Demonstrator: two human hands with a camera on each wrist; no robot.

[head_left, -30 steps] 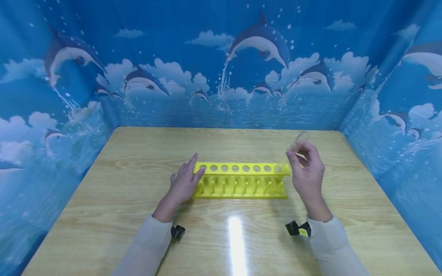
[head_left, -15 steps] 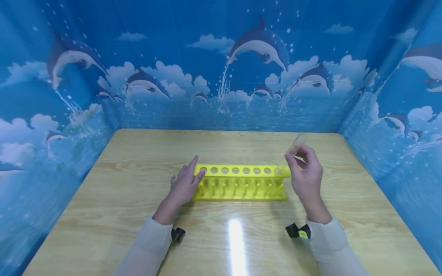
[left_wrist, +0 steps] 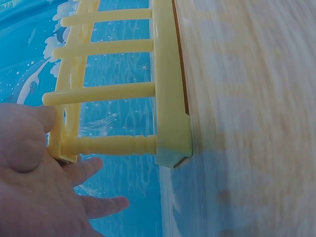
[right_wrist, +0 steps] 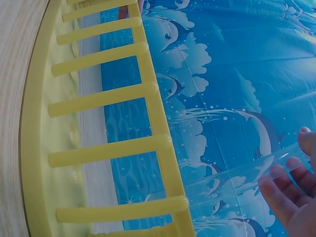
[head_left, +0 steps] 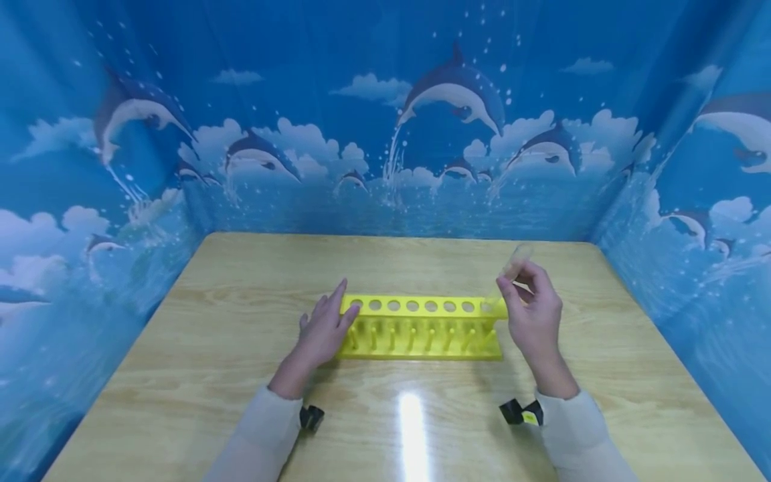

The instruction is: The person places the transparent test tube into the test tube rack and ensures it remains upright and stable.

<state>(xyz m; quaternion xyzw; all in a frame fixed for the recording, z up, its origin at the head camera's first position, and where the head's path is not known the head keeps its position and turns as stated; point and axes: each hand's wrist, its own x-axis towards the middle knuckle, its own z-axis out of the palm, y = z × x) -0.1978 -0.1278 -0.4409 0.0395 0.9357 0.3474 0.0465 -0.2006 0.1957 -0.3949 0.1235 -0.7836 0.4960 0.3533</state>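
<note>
A yellow test tube rack [head_left: 421, 318] stands on the table, with a row of holes along its top bar and pegs below. My left hand [head_left: 322, 328] holds its left end, the thumb in front and the other fingers stretched behind, as the left wrist view also shows. At the opposite end my right hand [head_left: 536, 321] pinches a clear test tube [head_left: 519, 258] between thumb and fingertips. The tube leans, with its lower end at the rightmost hole. In the right wrist view the see-through tube [right_wrist: 232, 185] reaches the rack's top bar, its end faintly visible past it.
The wooden table [head_left: 259, 268] carries the rack near its middle. Behind and on both sides hangs a blue curtain [head_left: 301, 194] printed with dolphins. A bright light reflection lies on the tabletop in front of the rack.
The head view has tilted up slightly, so everything sits lower in it. My right hand has shifted a little with the tilted tube at the rightmost hole; the left hand keeps its hold.
</note>
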